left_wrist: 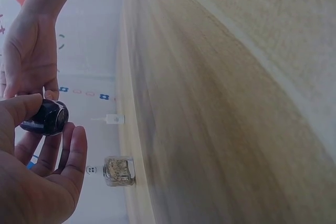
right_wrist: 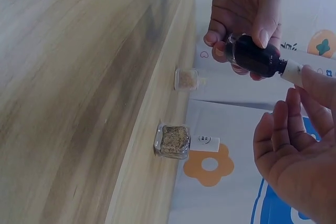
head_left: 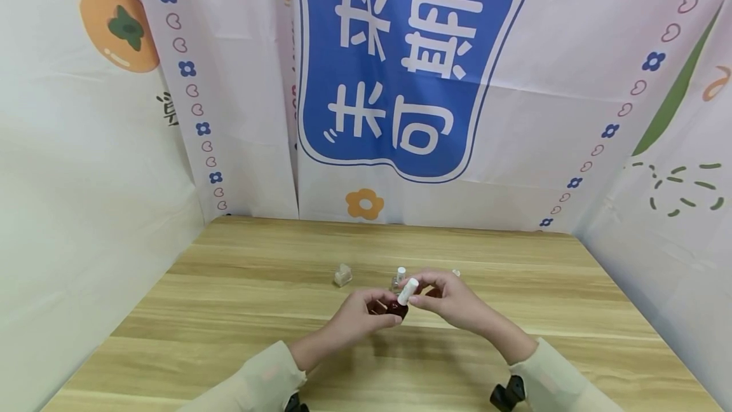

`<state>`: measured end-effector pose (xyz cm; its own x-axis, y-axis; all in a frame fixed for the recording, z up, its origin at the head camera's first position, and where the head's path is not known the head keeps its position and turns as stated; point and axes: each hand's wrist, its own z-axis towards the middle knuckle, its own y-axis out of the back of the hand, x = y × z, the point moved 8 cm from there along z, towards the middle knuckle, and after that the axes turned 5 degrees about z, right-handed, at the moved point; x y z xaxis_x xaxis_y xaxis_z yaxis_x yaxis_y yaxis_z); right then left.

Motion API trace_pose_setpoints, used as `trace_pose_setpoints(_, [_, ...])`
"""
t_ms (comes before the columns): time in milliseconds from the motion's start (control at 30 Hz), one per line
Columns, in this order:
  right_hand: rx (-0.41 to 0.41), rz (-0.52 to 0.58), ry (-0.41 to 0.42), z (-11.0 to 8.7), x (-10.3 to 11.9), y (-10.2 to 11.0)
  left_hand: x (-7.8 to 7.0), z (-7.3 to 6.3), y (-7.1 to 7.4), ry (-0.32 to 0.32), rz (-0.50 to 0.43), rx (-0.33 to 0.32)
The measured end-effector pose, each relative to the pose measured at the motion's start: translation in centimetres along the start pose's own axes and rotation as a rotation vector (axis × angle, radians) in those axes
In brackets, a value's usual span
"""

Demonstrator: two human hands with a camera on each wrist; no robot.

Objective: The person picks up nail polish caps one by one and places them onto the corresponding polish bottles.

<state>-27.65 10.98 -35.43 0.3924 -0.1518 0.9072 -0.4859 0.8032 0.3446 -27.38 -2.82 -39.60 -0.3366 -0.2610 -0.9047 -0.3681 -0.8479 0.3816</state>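
Note:
My left hand (head_left: pixel 357 316) grips a small dark red nail polish bottle (right_wrist: pixel 254 56) between thumb and fingers, held tilted above the table. On the bottle's neck is a white cap (head_left: pixel 408 291), which my right hand (head_left: pixel 448 297) pinches between thumb and index finger. A bit of threaded neck shows below the cap in the right wrist view. The other fingers of the right hand are loosely bent beside it. Just beyond the hands stands a glitter nail polish bottle (right_wrist: pixel 175 141) with a white cap, partly hidden in the head view.
A pale, square glass bottle (head_left: pixel 343 275) stands on the wooden table (head_left: pixel 257 310) at the left. Farther right is a small white-topped item (head_left: pixel 455 273), mostly hidden behind the right hand in the head view. Printed cloth (head_left: pixel 251 145) surrounds the table's back and sides.

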Motion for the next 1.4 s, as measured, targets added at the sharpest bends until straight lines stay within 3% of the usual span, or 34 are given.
trace_pose_setpoints(300, [-0.099, -0.036, -0.061, -0.1, -0.6, 0.2, -0.1, 0.0, 0.1, -0.006, -0.016, -0.007])
trace_pose_setpoints(700, [-0.227, -0.055, -0.079, -0.3, -1.0, 0.2, 0.0, 0.2, -0.1, -0.011, -0.016, -0.024])
trace_pose_setpoints(967, [-0.227, -0.045, -0.069, -0.5, -0.9, -0.1, 0.1, 0.3, -0.2, -0.018, 0.013, -0.026])
trace_pose_setpoints(1167, [-0.212, -0.062, -0.108, -0.5, -1.1, 0.4, 0.0, 0.2, -0.1, -0.002, 0.005, -0.035])
trace_pose_setpoints(1400, [-0.09, -0.064, -0.053, -0.2, -0.6, 0.7, 0.0, 0.2, -0.1, 0.004, 0.01, -0.034])
